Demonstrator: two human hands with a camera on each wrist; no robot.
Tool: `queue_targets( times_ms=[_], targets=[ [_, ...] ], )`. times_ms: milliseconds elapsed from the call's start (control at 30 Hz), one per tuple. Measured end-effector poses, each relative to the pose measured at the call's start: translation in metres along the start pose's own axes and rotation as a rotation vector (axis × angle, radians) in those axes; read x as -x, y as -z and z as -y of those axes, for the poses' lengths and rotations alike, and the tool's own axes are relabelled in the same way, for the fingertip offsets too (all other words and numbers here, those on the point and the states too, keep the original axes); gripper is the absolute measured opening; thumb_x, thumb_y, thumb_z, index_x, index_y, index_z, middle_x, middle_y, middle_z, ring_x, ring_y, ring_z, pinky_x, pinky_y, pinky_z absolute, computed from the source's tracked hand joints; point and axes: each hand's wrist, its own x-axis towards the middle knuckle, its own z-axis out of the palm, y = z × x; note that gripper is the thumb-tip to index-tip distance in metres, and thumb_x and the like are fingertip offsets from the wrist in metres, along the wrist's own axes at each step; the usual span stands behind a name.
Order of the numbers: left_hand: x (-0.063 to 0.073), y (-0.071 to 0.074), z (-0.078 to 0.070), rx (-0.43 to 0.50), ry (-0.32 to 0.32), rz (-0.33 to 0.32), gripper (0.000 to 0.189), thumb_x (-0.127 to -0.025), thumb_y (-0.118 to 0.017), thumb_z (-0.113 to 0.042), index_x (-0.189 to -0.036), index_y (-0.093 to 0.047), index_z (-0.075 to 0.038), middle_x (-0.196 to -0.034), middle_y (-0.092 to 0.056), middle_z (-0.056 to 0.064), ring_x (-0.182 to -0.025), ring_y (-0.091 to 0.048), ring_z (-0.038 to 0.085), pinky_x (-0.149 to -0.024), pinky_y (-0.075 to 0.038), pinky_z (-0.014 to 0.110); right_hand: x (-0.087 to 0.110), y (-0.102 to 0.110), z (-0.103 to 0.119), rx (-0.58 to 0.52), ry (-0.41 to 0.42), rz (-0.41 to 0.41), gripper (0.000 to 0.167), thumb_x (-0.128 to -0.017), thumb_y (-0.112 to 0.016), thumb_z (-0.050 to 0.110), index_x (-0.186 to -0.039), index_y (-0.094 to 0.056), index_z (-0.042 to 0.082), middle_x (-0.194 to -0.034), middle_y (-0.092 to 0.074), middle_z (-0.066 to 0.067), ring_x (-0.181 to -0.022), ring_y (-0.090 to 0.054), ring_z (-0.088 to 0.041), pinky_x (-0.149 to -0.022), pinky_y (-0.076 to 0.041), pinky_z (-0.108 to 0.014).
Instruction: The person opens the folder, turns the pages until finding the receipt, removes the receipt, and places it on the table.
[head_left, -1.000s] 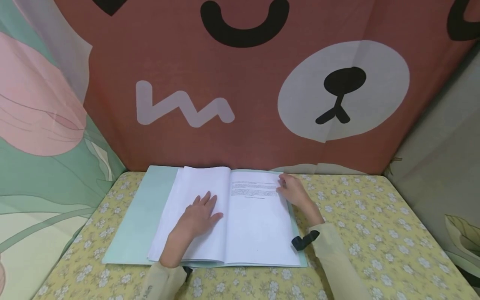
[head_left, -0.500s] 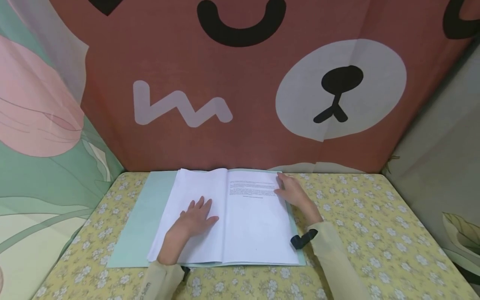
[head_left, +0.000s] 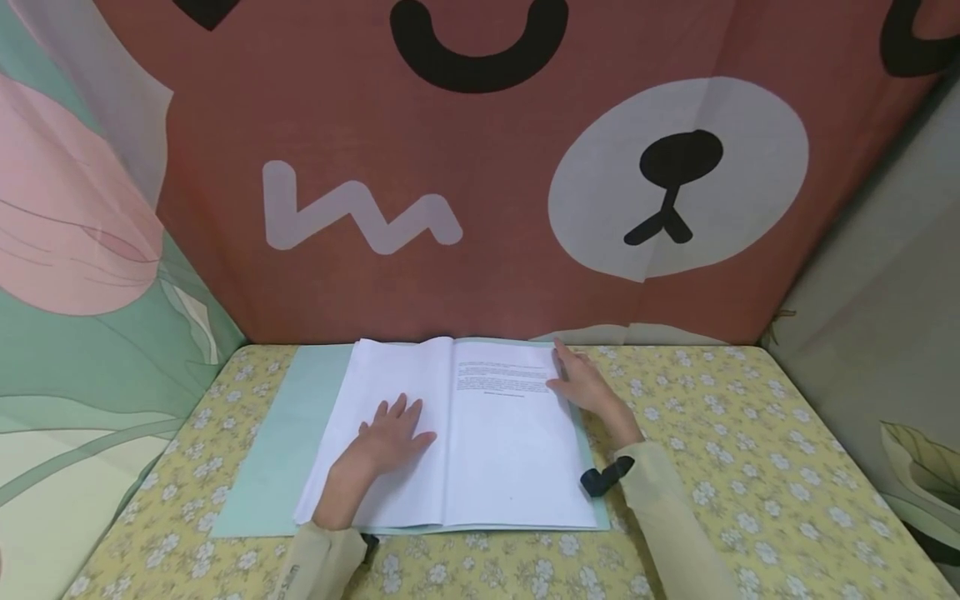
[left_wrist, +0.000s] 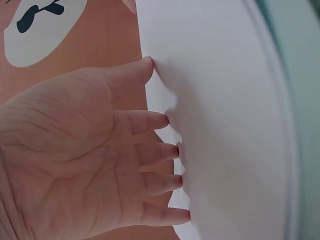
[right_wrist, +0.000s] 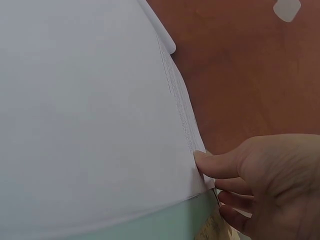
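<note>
An open booklet of white sheets [head_left: 510, 458] lies in a pale green folder [head_left: 273, 442] on the table. Fingers spread, my left hand [head_left: 386, 446] rests on the blank left page [head_left: 405, 367]. In the left wrist view, the fingertips of that left hand [left_wrist: 95, 155] touch the paper [left_wrist: 230, 120]. My right hand [head_left: 588, 387] is at the upper right corner of the right page, which carries a few lines of print near its top. In the right wrist view, the thumb of the right hand [right_wrist: 270, 175] lies on the page [right_wrist: 100, 115], with the other fingers at and beyond its edge, pinching the corner.
A yellow flowered cloth [head_left: 720, 500] covers the table. Behind it hangs a reddish-brown curtain [head_left: 480, 283] with a bear print, close to the folder's far edge. More printed cloth [head_left: 82, 350] closes the left side, and grey cloth [head_left: 877, 317] the right.
My left hand has slid slightly left and nearer on the left page. The right hand stays at the page corner, its index finger now straighter. The folder's left cover has settled flatter.
</note>
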Motion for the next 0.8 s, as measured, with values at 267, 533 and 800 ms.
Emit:
queue_targets(
  times_ms=[267, 533, 800],
  targets=[
    [-0.0015, 0.0023, 0.0039, 0.02, -0.002, 0.0, 0.069, -0.106, -0.058, -0.037, -0.159, -0.036, 0.0, -0.167, -0.023, 0.025, -0.154, -0.014, 0.051, -0.117, -0.019, 0.073, -0.0007, 0.0008, -0.003, 0.006, 0.033, -0.009, 0.077, -0.104, -0.065, 0.015, -0.163, -0.019, -0.001, -0.163, -0.036, -0.02, -0.15, -0.03, -0.041, -0.121, -0.029, -0.054],
    [-0.0018, 0.0002, 0.0055, 0.018, -0.013, -0.006, 0.068, -0.106, -0.058, -0.037, -0.159, -0.037, 0.0, -0.167, -0.024, 0.025, -0.153, -0.015, 0.051, -0.116, -0.02, 0.073, 0.0011, 0.0002, -0.0018, -0.009, 0.036, -0.015, 0.074, -0.104, -0.065, 0.015, -0.163, -0.023, -0.002, -0.161, -0.041, -0.019, -0.149, -0.031, -0.04, -0.121, -0.029, -0.055],
    [-0.001, 0.0007, 0.0039, 0.013, -0.011, -0.01, 0.068, -0.106, -0.057, -0.037, -0.159, -0.037, 0.0, -0.167, -0.024, 0.026, -0.153, -0.015, 0.051, -0.116, -0.02, 0.073, 0.0, -0.0013, -0.0049, -0.006, 0.068, -0.029, 0.066, -0.104, -0.064, 0.012, -0.159, -0.033, -0.004, -0.159, -0.044, -0.02, -0.149, -0.033, -0.041, -0.121, -0.029, -0.054]
  ],
)
